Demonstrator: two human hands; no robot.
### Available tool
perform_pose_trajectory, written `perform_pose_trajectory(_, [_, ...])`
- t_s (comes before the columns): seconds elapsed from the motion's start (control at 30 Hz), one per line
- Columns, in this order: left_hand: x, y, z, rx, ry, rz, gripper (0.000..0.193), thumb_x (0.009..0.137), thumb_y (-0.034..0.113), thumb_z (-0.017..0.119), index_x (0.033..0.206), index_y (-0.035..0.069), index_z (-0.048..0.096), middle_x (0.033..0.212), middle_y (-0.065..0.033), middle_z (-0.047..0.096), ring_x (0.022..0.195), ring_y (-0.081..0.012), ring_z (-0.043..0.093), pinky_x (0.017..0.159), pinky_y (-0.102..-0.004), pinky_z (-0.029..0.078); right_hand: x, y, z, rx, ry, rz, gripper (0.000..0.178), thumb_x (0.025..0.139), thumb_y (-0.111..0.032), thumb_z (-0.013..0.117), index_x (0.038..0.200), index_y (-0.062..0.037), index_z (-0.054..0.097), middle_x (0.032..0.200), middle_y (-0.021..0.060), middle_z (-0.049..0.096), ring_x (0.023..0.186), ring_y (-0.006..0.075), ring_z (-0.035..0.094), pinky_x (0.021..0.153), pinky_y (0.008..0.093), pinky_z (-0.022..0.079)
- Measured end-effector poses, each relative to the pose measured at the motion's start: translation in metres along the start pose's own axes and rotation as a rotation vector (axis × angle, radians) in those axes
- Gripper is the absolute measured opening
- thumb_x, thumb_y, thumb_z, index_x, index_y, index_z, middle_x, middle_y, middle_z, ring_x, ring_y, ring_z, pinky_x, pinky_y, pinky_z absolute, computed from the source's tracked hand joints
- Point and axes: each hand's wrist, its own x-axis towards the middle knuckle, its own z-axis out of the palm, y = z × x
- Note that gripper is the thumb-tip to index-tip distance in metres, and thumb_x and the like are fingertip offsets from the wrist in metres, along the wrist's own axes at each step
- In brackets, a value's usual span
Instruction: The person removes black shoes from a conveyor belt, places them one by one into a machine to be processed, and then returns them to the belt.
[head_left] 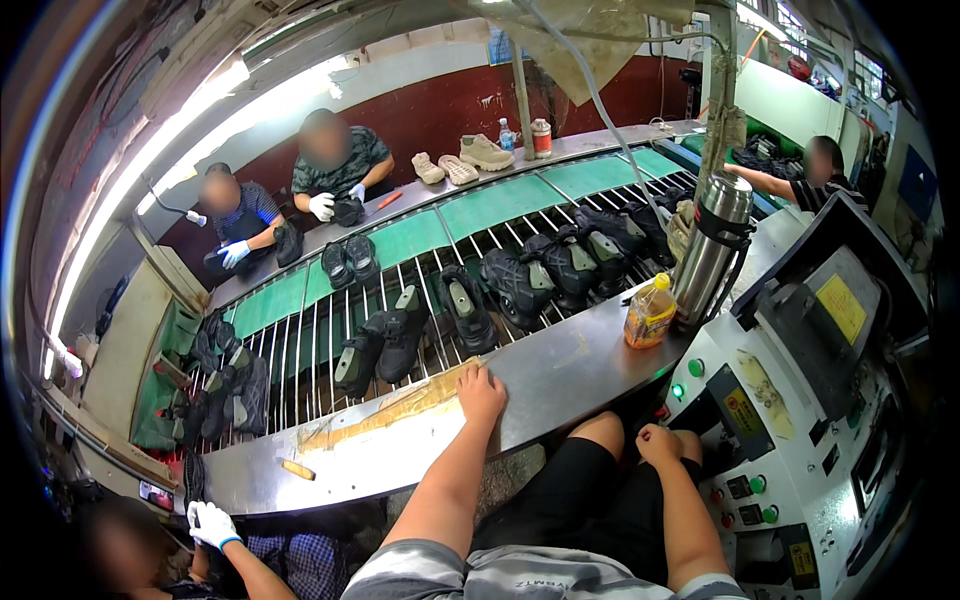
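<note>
My left hand lies on the metal ledge, its fingers spread at the edge beside the conveyor and nothing in them. Brown tape runs along the ledge next to it. My right hand rests on my knee with curled fingers, and no object shows in it. Just beyond my left hand, a black shoe sits on the roller conveyor. A pair of black shoes with grey-green lasts stands to its left, and several more line up to the right.
A juice bottle and a steel thermos stand on the ledge's right part. A control panel with green buttons is at my right. Across the conveyor, two gloved people handle dark shoes; beige shoes stand beside them. Another gloved person sits lower left.
</note>
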Motion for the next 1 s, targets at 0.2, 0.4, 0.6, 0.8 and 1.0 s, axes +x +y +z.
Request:
perform_pose_trajectory(0.2, [-0.002, -0.003, 0.004, -0.020, 0.022, 0.013, 0.031, 0.075, 0.020, 0.062, 0.100, 0.002, 0.063, 0.116, -0.0168, 0.059, 0.115, -0.0337, 0.050, 0.098, -0.0483, 0.037, 0.003, 0.007, 0.005, -0.006, 0.002, 0.007, 0.014, 0.074, -0.028, 0.067, 0.081, -0.0161, 0.070, 0.080, 0.0045, 0.071, 0.078, 0.0278, 0.067, 0.067, 0.0389, 0.053])
perform_pose_trajectory(0.4, [-0.002, -0.001, 0.003, -0.022, -0.011, -0.012, 0.031, 0.075, 0.020, 0.063, 0.100, 0.002, 0.063, 0.116, -0.0169, 0.059, 0.116, -0.0334, 0.050, 0.099, -0.0481, 0.036, 0.006, 0.012, 0.009, 0.015, 0.009, 0.003, 0.013, 0.074, -0.028, 0.067, 0.081, -0.0164, 0.070, 0.079, 0.0042, 0.070, 0.077, 0.0278, 0.067, 0.066, 0.0393, 0.053])
perform_pose_trajectory(0.6, [-0.001, 0.002, 0.000, -0.009, -0.027, -0.002, 0.032, 0.076, 0.021, 0.062, 0.101, 0.001, 0.063, 0.117, -0.0169, 0.059, 0.117, -0.0338, 0.050, 0.101, -0.0494, 0.035, 0.003, 0.009, 0.005, 0.008, 0.018, 0.004, 0.012, 0.074, -0.027, 0.067, 0.080, -0.0166, 0.070, 0.078, 0.0047, 0.070, 0.076, 0.0276, 0.067, 0.066, 0.0387, 0.053])
perform_pose_trajectory(0.8, [-0.003, 0.000, 0.002, -0.042, -0.020, -0.013, 0.032, 0.076, 0.020, 0.062, 0.101, 0.001, 0.064, 0.117, -0.0171, 0.059, 0.118, -0.0340, 0.050, 0.101, -0.0505, 0.035, 0.001, 0.004, -0.002, 0.004, 0.016, -0.002, 0.012, 0.075, -0.026, 0.067, 0.081, -0.0162, 0.070, 0.078, 0.0042, 0.070, 0.076, 0.0270, 0.067, 0.066, 0.0383, 0.053])
perform_pose_trajectory(1.0, [-0.002, 0.001, 0.002, -0.054, -0.026, -0.010, 0.032, 0.075, 0.020, 0.063, 0.102, 0.002, 0.065, 0.116, -0.0169, 0.060, 0.115, -0.0343, 0.051, 0.100, -0.0493, 0.037, 0.003, 0.007, -0.001, 0.005, -0.006, 0.006, 0.012, 0.075, -0.027, 0.068, 0.082, -0.0171, 0.071, 0.079, 0.0019, 0.070, 0.077, 0.0254, 0.067, 0.067, 0.0380, 0.053])
